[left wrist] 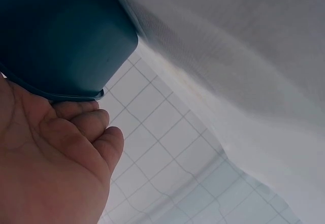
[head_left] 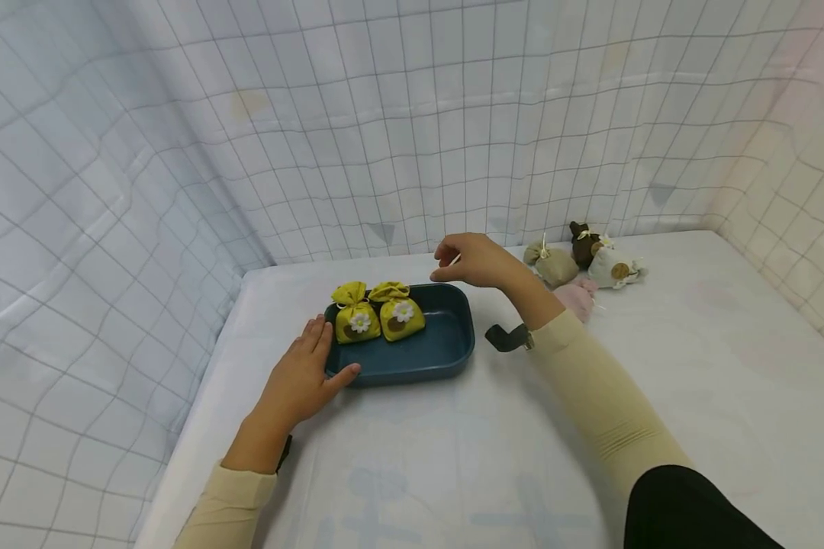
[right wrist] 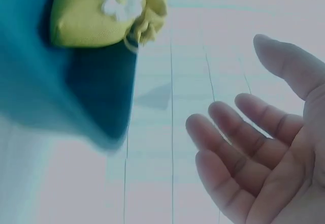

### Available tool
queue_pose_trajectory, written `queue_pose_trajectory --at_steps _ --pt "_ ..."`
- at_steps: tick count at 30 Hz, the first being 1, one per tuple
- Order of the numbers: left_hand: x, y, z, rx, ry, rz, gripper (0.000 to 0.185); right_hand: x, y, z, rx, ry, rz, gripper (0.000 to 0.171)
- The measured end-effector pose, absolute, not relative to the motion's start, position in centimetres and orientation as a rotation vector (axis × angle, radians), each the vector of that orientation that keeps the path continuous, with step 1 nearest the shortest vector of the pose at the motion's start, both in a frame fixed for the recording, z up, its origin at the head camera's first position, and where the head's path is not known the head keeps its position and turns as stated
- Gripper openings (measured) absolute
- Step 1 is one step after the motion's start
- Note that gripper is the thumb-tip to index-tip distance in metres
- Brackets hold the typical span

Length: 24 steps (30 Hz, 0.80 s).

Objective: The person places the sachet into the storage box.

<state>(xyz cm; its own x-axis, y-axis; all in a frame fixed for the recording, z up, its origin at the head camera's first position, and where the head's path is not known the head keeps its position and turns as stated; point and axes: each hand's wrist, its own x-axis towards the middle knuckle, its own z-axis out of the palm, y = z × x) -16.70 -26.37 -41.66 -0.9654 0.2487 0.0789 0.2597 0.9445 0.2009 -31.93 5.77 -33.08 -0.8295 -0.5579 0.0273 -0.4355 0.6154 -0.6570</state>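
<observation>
A dark blue rectangular tray [head_left: 446, 358] sits on the white-covered table. Inside, toward its left and back, two yellow drawstring pouches [head_left: 403, 314] with white flowers stand side by side. My left hand [head_left: 305, 374] rests against the tray's left end, fingers along the rim and thumb near the front-left corner; its palm also shows in the left wrist view. Over the back right rim hovers my right hand [head_left: 477, 261]. The right wrist view shows that hand's loosely bent fingers [right wrist: 228, 163] apart from the tray, holding nothing.
To the right at the back lie several small pouches: a beige one [head_left: 555, 264], a dark brown one [head_left: 584, 248], a whitish one [head_left: 611, 267] and a pink one [head_left: 577, 297] partly behind my right arm. Grid-patterned white curtains [head_left: 412, 152] enclose the table.
</observation>
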Motion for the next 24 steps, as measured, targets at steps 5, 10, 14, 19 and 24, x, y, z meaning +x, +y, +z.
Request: queue_pose_trajectory --at_steps 5,10,14,19,24 --pt "-16.6 -26.3 -41.8 -0.397 -3.047 -0.316 0.099 -31.2 8.5 -33.5 -0.812 2.695 -1.036 0.035" --pt "-16.7 -26.2 -41.7 -0.403 -3.038 -0.307 0.098 -30.6 11.0 -34.1 -0.739 2.733 -1.052 0.034" --pt "-16.7 -26.3 -41.8 -0.404 -3.042 -0.308 0.099 -30.4 12.9 -34.7 -0.674 2.742 -1.048 0.035" --pt "-16.7 -26.3 -41.9 -0.402 -3.045 -0.304 0.1 -30.0 15.4 -35.3 -0.648 2.77 -1.058 0.035" --pt "-16.7 -26.3 -42.0 -0.401 -3.047 -0.298 0.1 -29.6 18.1 -36.0 -0.646 2.827 -1.087 0.032"
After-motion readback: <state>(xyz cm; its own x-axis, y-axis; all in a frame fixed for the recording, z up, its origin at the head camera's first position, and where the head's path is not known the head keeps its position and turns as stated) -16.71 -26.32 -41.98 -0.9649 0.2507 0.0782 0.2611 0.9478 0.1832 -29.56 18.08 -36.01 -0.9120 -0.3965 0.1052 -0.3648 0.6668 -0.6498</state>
